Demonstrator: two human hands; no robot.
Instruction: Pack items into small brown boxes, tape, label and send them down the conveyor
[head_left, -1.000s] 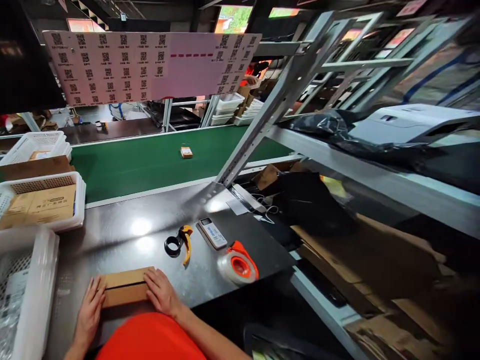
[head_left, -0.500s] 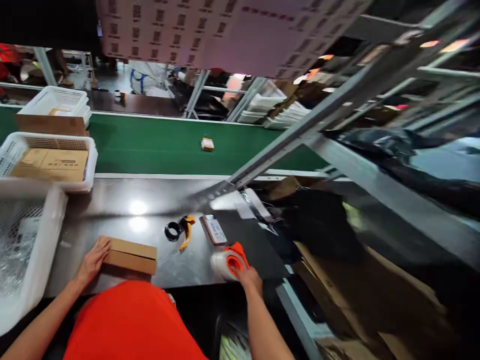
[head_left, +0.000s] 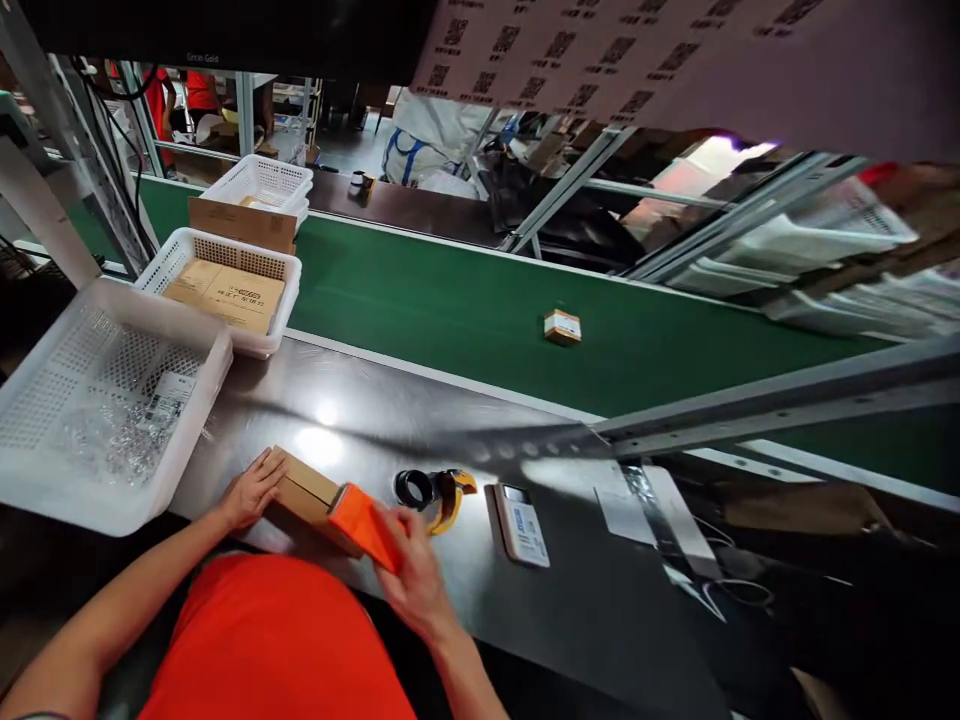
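A small closed cardboard box (head_left: 304,485) lies on the metal bench in front of me. My left hand (head_left: 256,490) grips its left end, fingers over the top. In my right hand (head_left: 414,572) is an orange tape dispenser (head_left: 364,522), its front against the right end of the box; the tape roll is hidden from this angle. Just beyond the right hand lies a second tape dispenser (head_left: 450,500), yellow and black. To the right of that rests a flat, phone-like device (head_left: 521,525) with a white label.
At left, a white plastic basket (head_left: 214,355) holds clear plastic packaging; behind it another basket (head_left: 291,300) carries flat cardboard. A green conveyor (head_left: 435,290) runs behind the metal bench (head_left: 360,390), with a small parcel (head_left: 562,327) on it. A slanting metal frame (head_left: 750,395) stands at right.
My right hand has brought the orange tape dispenser leftward from the bench's right side to the box. My left hand stays on the box. The view has turned left.
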